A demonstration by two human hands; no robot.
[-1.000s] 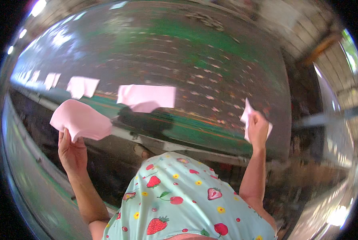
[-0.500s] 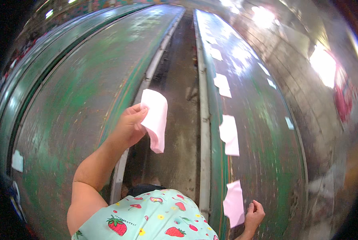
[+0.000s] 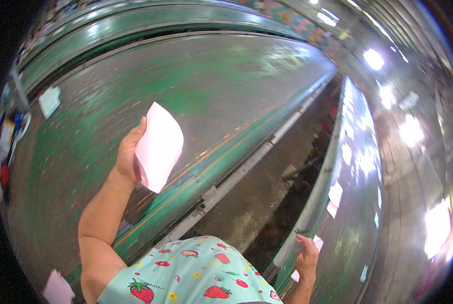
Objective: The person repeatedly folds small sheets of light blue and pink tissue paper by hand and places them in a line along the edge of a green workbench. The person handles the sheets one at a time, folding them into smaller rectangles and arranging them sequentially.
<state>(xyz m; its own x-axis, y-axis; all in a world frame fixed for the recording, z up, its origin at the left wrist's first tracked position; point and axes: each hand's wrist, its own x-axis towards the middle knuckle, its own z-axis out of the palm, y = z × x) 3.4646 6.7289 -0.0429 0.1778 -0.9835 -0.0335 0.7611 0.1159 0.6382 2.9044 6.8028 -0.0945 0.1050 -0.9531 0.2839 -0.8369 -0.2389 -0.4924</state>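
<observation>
My left hand (image 3: 129, 152) is closed on a small stack of pale pink fabric pieces (image 3: 161, 147), thumb along the near edge. The stack is held up above the left long table (image 3: 110, 106) and bows slightly. At lower right, my right hand (image 3: 306, 261) is over the edge of the right long table (image 3: 333, 258), its fingers loosely bent and apart. I see nothing held in it. Parts of pink fabric (image 3: 318, 243) show beside its fingers; the hand hides the rest.
More pink pieces (image 3: 335, 193) lie in a row along the right table. A pale blue piece (image 3: 49, 101) rests at the left table's far-left corner and a pink piece (image 3: 58, 289) at lower left. A dark aisle (image 3: 247, 202) runs between the tables.
My view has turned left, and the tables now run slantwise. My left hand with the pink stack has swung left, from over the aisle to over the left table. My right hand appears higher.
</observation>
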